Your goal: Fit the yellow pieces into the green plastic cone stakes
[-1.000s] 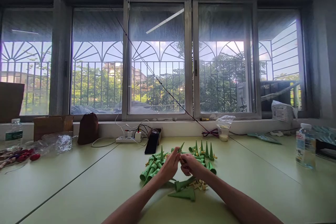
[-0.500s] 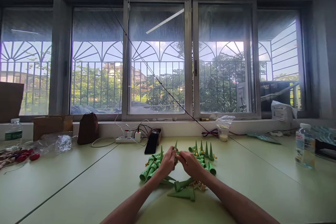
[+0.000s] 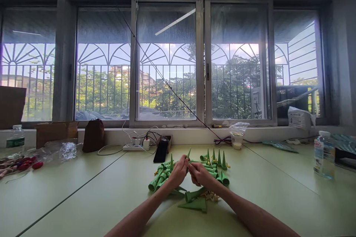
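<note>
My left hand is closed around a green plastic spike, its pointed tip sticking up past the fingers. Right against it, my right hand pinches at the spike's side; whatever lies between those fingertips is hidden. A pile of green hollow spikes lies beyond and left of my left hand. Several green cones stand upright to the right, with small yellow pieces at their bases. Nearer me lie a green cone, a green tube-ended spike and a heap of small pale-yellow parts.
At the back are a phone, a white power strip with cables, a brown pouch and a plastic cup. A water bottle stands right; red items and crumpled plastic lie left.
The spike tip in my left hand leans slightly more to the right. My right hand has shifted a little, its fingers more curled against the spike.
</note>
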Tool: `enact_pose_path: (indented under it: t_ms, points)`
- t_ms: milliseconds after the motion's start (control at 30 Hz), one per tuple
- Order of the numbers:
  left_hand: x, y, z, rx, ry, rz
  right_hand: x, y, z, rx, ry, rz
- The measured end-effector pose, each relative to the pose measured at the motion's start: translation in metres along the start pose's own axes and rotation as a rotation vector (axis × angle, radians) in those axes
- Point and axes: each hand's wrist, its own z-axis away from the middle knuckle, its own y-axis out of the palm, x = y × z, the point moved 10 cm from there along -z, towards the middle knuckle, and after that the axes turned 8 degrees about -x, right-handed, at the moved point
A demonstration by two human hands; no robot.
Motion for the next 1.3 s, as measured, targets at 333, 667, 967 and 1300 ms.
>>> enact_pose_path:
  t_ms: [333,667,967,1300]
  points:
    - [-0.007,0.002,0.002,-0.053,0.112,0.002,-0.005,0.019,0.013,0.229,0.37,-0.433]
    - [0.007,0.011,0.003,0.089,-0.28,0.424,0.044,-0.021,0.007,-0.233,-0.369,0.399]
    - [0.005,0.015,0.008,0.149,-0.343,0.556,0.062,-0.014,0.02,-0.152,-0.585,0.631]
    - [-0.002,0.022,0.012,0.227,-0.347,0.644,0.061,-0.01,0.024,-0.152,-0.627,0.774]
